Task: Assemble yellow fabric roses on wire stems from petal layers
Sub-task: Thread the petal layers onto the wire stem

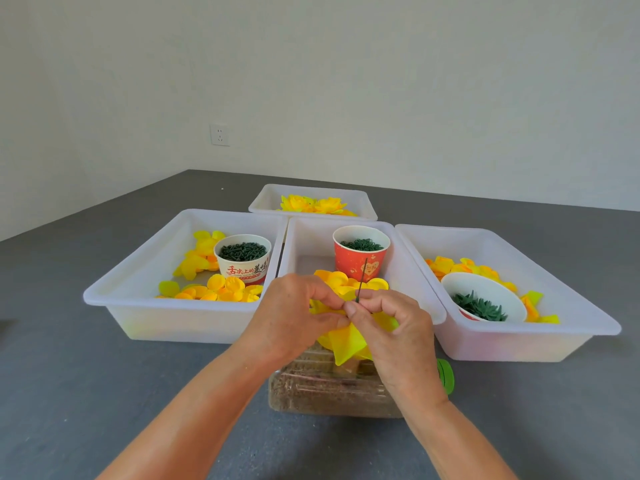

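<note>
A thin dark green wire stem points upward in front of the middle tray. My right hand pinches its lower part between thumb and fingers. My left hand grips yellow fabric petal layers bunched around the stem's base; part of the petals hangs below both hands. More loose yellow petals lie in the middle tray behind my fingers. How the petals sit on the wire is hidden by my hands.
Four white trays stand on the grey table: left tray with petals and a white cup of green pieces, middle tray with a red cup, right tray with a bowl of green calyxes, far tray with finished roses. A clear box sits below my hands.
</note>
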